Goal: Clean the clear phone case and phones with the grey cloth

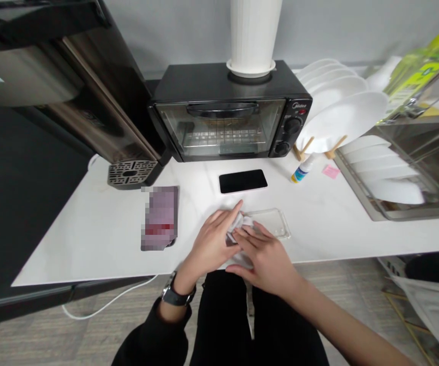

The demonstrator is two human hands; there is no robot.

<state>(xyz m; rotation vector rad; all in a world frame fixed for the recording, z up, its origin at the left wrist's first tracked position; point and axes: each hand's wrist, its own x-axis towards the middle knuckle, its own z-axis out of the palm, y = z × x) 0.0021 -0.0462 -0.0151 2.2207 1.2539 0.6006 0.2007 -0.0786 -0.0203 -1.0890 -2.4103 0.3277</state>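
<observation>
Close together over the counter's front edge, both my hands are closed on a crumpled white tissue [238,222]. My left hand [214,241], wearing a dark watch [177,292], grips it from the left. Fingers of my right hand [265,259] are bent over its right side. Whether something else lies inside the tissue, I cannot make out. A clear phone case [276,222] lies flat just beyond my right hand, partly covered by it. Behind my hands rests a phone [243,181] with a black screen facing up.
A toaster oven [223,84] with a white pot [255,35] on top stands at the back. A coffee machine [101,91] is at left, near a blurred-out purple item [160,216]. Right are a small bottle [301,170], pink paper [331,172], racked plates [345,117] and a sink [356,195].
</observation>
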